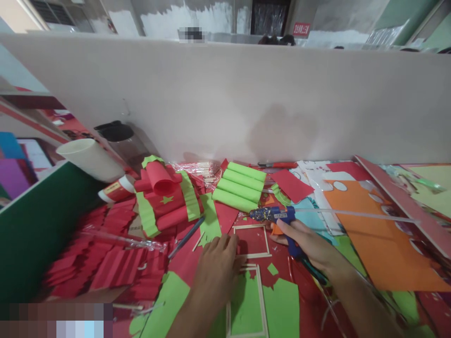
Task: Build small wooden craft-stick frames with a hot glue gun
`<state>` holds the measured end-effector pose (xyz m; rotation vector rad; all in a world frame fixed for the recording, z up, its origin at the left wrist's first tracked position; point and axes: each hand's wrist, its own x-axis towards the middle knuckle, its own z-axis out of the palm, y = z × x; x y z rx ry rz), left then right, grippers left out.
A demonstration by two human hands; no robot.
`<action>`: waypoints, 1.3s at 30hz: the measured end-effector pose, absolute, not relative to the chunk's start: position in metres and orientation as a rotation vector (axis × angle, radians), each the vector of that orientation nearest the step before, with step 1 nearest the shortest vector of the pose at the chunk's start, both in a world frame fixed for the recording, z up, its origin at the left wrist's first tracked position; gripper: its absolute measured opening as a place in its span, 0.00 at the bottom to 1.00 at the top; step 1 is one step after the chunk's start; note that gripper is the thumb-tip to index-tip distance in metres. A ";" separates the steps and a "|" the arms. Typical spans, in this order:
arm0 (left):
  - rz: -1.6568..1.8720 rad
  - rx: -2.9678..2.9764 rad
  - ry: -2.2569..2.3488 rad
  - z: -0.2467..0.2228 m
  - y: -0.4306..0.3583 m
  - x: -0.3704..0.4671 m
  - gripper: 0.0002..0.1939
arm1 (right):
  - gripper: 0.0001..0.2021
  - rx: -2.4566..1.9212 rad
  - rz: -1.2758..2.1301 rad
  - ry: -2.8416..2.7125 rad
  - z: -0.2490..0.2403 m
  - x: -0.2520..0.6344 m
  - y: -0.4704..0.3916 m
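Observation:
My right hand (310,241) is wrapped around a blue hot glue gun (291,241), with a long clear glue stick (355,215) running out of its back end to the right. The nozzle points left, above a small rectangular frame of thin wooden sticks (267,240). At that frame's left side, my left hand (218,263) has its fingers bent and closed on the sticks; the fingertips are partly hidden. Just below lies a larger wooden stick frame (261,295) on green paper (282,305). A rolled-paper piece in bright green (239,187) sits behind the small frame.
On the left are folded red paper strips (120,267), a red-and-green paper model with a star (165,199) and a dark green board (31,234). A dark pen (186,237) lies near my left hand. Orange sheets (380,239) cover the right. A white partition (211,103) stands behind.

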<state>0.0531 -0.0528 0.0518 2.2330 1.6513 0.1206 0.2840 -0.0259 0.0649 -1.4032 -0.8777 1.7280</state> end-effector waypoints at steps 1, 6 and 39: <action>0.103 2.241 1.659 0.052 -0.053 0.054 0.10 | 0.18 -1.406 1.733 -0.895 0.062 0.285 -0.026; 0.095 2.278 1.682 0.052 -0.054 0.057 0.11 | 0.19 -1.414 1.733 -0.950 0.056 0.284 -0.024; 0.248 2.609 1.007 0.043 -0.063 0.063 0.11 | 0.21 -1.848 0.995 -2.230 0.108 0.348 -0.029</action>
